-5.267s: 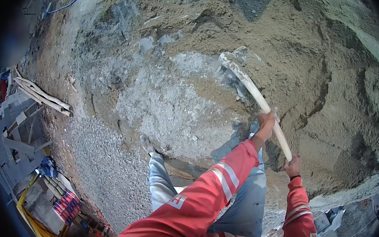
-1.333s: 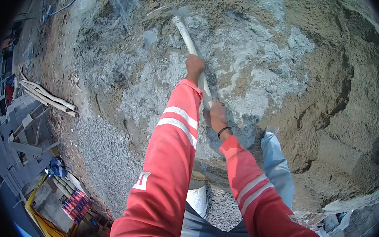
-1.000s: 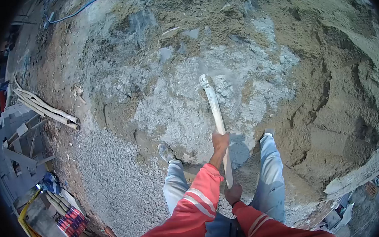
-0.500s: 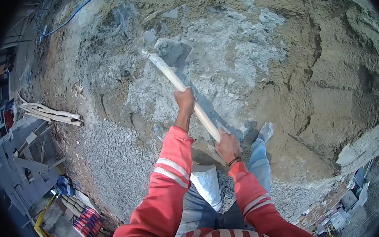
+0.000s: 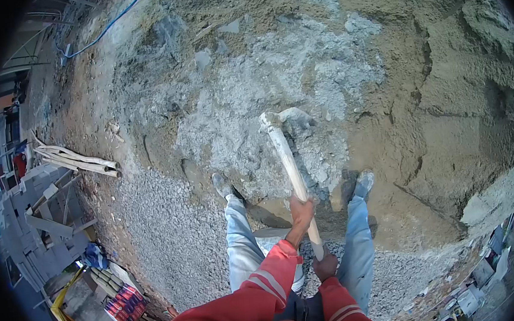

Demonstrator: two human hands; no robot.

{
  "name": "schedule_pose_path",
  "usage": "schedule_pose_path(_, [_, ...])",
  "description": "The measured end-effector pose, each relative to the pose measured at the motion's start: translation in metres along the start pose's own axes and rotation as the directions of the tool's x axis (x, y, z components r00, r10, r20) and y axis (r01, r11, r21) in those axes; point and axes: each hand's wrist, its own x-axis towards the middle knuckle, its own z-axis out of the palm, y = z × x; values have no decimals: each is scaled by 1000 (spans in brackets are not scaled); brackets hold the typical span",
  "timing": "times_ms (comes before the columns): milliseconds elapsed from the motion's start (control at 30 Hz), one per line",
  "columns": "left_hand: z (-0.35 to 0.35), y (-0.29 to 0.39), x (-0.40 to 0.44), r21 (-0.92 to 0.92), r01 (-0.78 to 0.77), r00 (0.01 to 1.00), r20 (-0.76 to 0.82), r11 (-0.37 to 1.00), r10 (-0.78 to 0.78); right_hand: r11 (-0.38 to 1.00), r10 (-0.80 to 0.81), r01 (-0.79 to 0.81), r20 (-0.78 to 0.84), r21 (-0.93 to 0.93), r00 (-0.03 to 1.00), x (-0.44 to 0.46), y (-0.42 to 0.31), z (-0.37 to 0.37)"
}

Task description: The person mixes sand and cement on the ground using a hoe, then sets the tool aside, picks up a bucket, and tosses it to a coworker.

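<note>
Open ground: sand [image 5: 451, 91] at right, gravel [image 5: 160, 228] at left, a pale grey mix [image 5: 228, 96] between. The left hand [image 5: 301, 210] is closed round the hoe [image 5: 289, 167] partway along the handle; the right hand [image 5: 325, 267] is closed round its near end. The hoe's head is at the mix, beyond both shoes [image 5: 223, 186]; contact cannot be told. Poles [image 5: 79, 160] lie past the gravel, a blue hose [image 5: 105, 32] at upper left.
</note>
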Motion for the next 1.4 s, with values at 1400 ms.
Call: schedule_pose_path(1400, [-73, 145, 203, 340, -332, 886, -209, 880, 415, 920, -370, 360, 39, 156, 928, 208, -207, -10])
